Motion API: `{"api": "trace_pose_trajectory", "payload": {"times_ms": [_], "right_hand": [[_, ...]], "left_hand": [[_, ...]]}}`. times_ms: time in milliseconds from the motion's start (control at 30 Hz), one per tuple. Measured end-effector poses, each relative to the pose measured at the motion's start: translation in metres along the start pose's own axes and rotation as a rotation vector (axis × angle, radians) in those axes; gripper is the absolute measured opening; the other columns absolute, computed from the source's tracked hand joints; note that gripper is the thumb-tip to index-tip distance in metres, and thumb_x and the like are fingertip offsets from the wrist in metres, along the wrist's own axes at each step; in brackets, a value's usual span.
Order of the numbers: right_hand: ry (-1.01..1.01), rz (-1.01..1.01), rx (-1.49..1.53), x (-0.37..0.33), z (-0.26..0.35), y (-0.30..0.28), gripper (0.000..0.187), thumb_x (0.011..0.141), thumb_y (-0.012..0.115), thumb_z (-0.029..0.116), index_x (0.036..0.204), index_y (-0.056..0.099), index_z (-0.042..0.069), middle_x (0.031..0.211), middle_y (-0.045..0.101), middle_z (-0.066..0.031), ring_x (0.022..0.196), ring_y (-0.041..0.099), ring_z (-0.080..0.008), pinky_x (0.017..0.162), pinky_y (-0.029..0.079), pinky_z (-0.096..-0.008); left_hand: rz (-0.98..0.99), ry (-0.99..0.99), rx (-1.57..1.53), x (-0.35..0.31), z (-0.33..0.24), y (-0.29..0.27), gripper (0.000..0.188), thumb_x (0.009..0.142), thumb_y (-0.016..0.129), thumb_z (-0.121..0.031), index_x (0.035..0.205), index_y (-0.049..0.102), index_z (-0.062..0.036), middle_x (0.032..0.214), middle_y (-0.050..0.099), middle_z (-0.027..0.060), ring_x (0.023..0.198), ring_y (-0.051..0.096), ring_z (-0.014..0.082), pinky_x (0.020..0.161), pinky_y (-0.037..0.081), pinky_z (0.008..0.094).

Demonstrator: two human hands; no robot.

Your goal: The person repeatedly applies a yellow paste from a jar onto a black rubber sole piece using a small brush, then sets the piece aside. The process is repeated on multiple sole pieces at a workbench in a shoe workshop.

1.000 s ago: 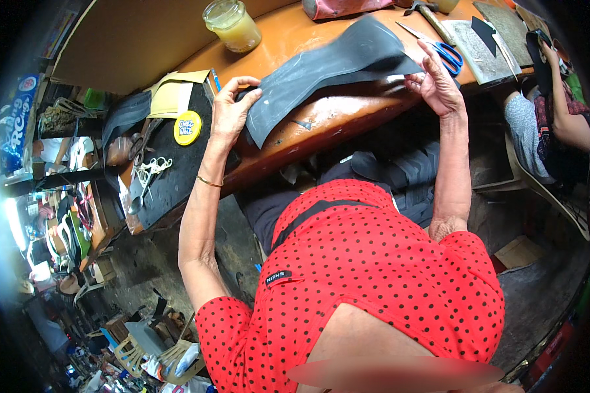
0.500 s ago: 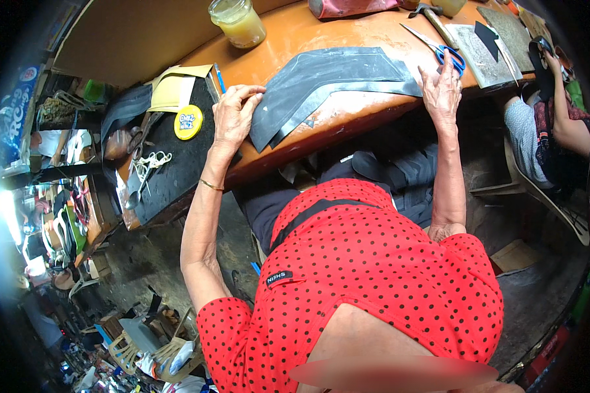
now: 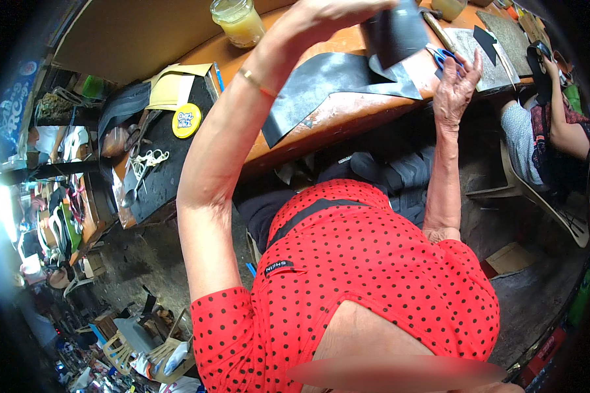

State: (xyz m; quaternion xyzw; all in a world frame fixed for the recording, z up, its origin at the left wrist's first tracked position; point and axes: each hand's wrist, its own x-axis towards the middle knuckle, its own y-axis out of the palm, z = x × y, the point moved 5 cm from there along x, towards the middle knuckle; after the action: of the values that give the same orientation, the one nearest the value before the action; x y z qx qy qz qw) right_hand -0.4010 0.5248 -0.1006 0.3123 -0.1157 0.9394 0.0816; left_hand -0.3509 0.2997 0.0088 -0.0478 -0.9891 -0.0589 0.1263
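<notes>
- Forearm (image 3: pixel 226 141) on the left slants up and rightward across the orange bench (image 3: pixel 342 44).
- Left hand (image 3: pixel 334 14), at the view's upper edge, grips a blurred, raised dark piece (image 3: pixel 398 34).
- Below, a dark sheet (image 3: pixel 321 80) lies on the bench.
- Right hand (image 3: pixel 453 98), well apart, loosely spreads its fingers beside blue-handled scissors (image 3: pixel 440 57); contact is unclear.

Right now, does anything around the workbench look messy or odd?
Mildly: white cord lies in a loose tangle on the black surface at left, and the orange tabletop looks blotchy, perhaps worn, near its front edge.
</notes>
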Motion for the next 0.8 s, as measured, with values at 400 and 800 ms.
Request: {"api": "trace_pose_trajectory", "payload": {"times_ms": [400, 800], "right_hand": [[0.106, -0.007, -0.228, -0.014, -0.036, -0.031, 0.062, 0.094, 0.055, 0.03, 0.143, 0.025, 0.007, 0.116, 0.053, -0.016, 0.096, 0.055, -0.0227, 0.086, 0.045, -0.0357], [0.024, 0.251, -0.292, -0.008, -0.044, -0.005, 0.058, 0.095, 0.051, 0.024, 0.145, 0.025, 0.012, 0.106, 0.058, -0.0154, 0.093, 0.06, -0.025, 0.082, 0.048, -0.036]], "left_hand": [[0.187, 0.018, 0.401, -0.042, 0.002, -0.04, 0.041, 0.085, 0.041, -0.013, 0.12, 0.061, -0.0024, 0.115, 0.062, 0.0048, 0.096, 0.055, 0.0115, 0.086, 0.043, 0.0257], [-0.105, -0.294, 0.954, -0.151, 0.079, -0.125, 0.03, 0.09, 0.059, -0.033, 0.098, 0.068, -0.0048, 0.111, 0.061, 0.014, 0.112, 0.055, 0.0264, 0.096, 0.04, 0.0347]]}}
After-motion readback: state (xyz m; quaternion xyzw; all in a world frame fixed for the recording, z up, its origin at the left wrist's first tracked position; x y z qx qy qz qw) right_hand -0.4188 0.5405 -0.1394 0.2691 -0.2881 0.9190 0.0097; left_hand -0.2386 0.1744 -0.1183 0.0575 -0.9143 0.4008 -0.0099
